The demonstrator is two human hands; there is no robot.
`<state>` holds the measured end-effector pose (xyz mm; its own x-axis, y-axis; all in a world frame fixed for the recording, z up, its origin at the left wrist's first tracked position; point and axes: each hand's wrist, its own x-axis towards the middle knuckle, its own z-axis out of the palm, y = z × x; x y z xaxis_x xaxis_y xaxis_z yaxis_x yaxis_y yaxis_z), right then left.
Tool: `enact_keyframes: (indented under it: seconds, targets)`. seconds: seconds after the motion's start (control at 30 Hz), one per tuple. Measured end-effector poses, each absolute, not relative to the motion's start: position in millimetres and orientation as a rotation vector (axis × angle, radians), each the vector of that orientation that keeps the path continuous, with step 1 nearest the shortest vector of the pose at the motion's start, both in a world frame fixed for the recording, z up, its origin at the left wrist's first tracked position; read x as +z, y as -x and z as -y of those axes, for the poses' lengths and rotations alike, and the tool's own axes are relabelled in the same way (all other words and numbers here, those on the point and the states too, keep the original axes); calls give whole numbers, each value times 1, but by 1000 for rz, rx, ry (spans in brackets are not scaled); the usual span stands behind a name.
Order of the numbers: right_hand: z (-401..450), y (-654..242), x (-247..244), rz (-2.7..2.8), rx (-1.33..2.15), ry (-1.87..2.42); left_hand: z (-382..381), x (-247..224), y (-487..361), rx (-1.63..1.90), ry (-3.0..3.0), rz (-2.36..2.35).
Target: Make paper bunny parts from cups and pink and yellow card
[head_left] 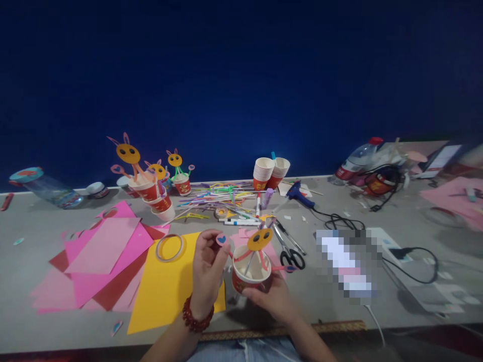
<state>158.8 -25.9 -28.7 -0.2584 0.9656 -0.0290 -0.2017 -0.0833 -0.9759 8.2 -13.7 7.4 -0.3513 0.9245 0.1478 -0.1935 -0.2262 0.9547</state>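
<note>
Evidently two-handed | left hand (208, 256): grip pinching pink disc (222, 240) by its rim — apparently to steady it | right hand (274, 299): grip round red paper cup (241, 282), likely bracing it | cup near desk's (313, 306) front edge — within easy reach

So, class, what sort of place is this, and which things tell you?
Most likely a paper-craft workspace: there are pink paper sheets, a blue glue gun and black-handled scissors.
</note>
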Motion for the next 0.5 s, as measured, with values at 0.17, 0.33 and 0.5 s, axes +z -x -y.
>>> enact_keyframes:
  seconds: [0.17, 0.33, 0.5]
  targets:
    - [26, -158, -23, 1187, 1519, 959, 15, 4, -7, 1680, -994, -1209]
    - [26, -156, -32, 1157, 1505, 972, 14, -1, -6, 1667, -941, -1195]
    - [26, -156, -46, 1120, 1533, 947, 13, -4, -5, 1639, -942, -1089]
